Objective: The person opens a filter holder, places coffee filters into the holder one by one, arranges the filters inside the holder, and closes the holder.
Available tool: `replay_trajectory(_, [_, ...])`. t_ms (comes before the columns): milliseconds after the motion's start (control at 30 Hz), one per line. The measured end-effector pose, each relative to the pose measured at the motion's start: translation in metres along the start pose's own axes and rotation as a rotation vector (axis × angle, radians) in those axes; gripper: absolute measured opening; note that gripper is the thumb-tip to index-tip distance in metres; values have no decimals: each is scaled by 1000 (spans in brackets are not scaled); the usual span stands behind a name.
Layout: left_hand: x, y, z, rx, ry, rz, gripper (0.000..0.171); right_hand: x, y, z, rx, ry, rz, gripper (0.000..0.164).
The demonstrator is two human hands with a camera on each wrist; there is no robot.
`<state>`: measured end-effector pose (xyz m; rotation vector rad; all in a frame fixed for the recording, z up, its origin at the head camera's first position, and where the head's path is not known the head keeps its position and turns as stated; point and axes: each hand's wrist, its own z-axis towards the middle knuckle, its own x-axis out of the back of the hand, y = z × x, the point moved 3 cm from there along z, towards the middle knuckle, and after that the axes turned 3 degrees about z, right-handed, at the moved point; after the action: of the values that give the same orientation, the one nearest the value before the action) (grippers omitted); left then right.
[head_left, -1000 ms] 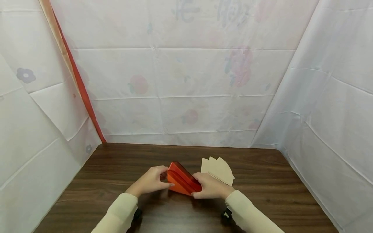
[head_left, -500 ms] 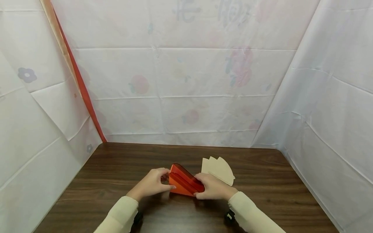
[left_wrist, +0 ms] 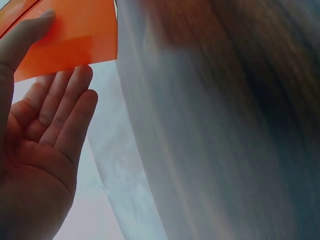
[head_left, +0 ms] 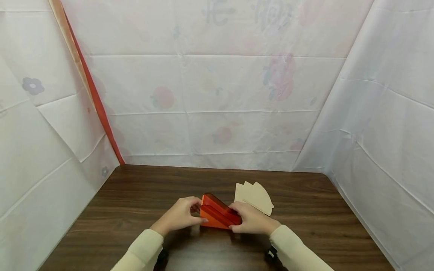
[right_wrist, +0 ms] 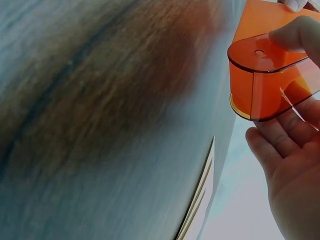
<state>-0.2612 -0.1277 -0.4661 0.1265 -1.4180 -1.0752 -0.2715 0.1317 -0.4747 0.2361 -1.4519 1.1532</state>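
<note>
An orange see-through plastic holder [head_left: 215, 215], wedge-shaped with a rounded end, is held between both hands at the middle of the table. My left hand [head_left: 179, 214] pinches its left side; in the left wrist view the thumb [left_wrist: 30, 32] lies on the orange face and fingertips pass behind the lower edge. The right hand [head_left: 252, 219] grips the rounded end, and in the right wrist view its thumb [right_wrist: 295, 35] presses the top face while fingers support the other side. Just behind the right hand lie several fanned-out beige paper coffee filters [head_left: 255, 197].
The dark wood-grain table [head_left: 142, 188] has white printed cloth [head_left: 203, 131] hanging behind it and on both sides. A red ribbon-like strip [head_left: 98, 105] runs down the left back corner.
Both hands have shifted slightly to the right and nearer to me together with the orange holder, which leans a little differently. The paper filters stay in place.
</note>
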Motion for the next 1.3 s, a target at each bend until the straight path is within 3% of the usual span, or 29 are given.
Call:
replay_trajectory(300, [-5, 2, -1, 25, -34, -9, 33, 1, -1, -8, 17, -7, 22, 39])
replay_trajectory(800, [-13, 4, -6, 1, -74, -3, 34, -5, -2, -18, 8, -33, 30, 36])
replay_trajectory(1067, [-16, 6, -7, -43, -57, 1, 34, -5, -4, -21, 31, -36, 18, 36])
replay_trajectory(1300, [-19, 7, -9, -39, -69, -39, 34, -6, -3, -22, 20, -46, 25, 38])
